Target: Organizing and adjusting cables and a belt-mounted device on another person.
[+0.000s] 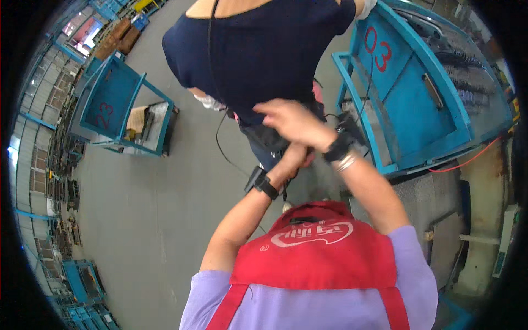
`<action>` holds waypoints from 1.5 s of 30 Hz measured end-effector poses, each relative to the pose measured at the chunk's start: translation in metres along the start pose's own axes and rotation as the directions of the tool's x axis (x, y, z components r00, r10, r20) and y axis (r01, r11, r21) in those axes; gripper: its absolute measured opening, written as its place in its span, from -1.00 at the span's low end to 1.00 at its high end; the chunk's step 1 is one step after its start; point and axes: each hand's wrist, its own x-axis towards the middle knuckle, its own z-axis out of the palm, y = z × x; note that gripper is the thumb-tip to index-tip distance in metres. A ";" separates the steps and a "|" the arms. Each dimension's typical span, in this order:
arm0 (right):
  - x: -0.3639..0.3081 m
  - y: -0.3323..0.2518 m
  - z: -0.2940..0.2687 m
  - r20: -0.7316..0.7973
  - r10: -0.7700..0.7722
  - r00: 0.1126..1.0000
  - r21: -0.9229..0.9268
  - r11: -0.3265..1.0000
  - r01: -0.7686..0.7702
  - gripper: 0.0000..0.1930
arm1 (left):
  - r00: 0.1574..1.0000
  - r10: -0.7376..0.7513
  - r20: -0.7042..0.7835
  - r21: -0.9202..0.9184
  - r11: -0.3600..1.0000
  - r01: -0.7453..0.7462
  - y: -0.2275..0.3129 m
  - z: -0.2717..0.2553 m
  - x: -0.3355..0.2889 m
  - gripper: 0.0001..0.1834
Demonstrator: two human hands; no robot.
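Head view: the right hand [292, 123] is held spread, partly covering the left hand [297, 156], whose grip cannot be told. A black bag [263, 137] is seen just left of both, by the waist of a co-worker [253, 60].

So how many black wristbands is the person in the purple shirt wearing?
2: one black wristband just behind the left hand, another black wristband just behind the right hand.

Soft, even light falls on the grey floor [132, 209], while a bright opening [88, 37] at upper left glares nearly white. Motion blur smears the right hand [292, 121]. Fisheye distortion bends the edges toward black corners.
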 end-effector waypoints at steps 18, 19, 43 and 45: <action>-0.052 0.082 -0.051 -0.323 0.680 0.658 0.482 0.717 -0.504 -0.86 | 0.992 0.043 0.116 0.112 0.992 -0.056 0.033 0.013 -0.012 -0.66; -0.051 0.071 -0.046 -0.362 0.641 0.677 0.494 0.747 -0.444 -0.85 | 0.994 0.027 0.101 0.127 0.991 -0.039 0.029 0.011 -0.011 -0.67; -0.125 -0.009 0.031 -0.235 -0.078 0.969 -0.261 0.965 0.015 -0.90 | 0.990 0.033 -0.136 -0.123 0.991 -0.050 0.022 -0.003 -0.010 -0.71; -0.129 -0.014 0.028 -0.386 0.058 0.921 -0.064 0.994 -0.090 -0.92 | 0.999 0.023 -0.049 -0.077 0.997 -0.027 0.018 -0.010 -0.007 -0.70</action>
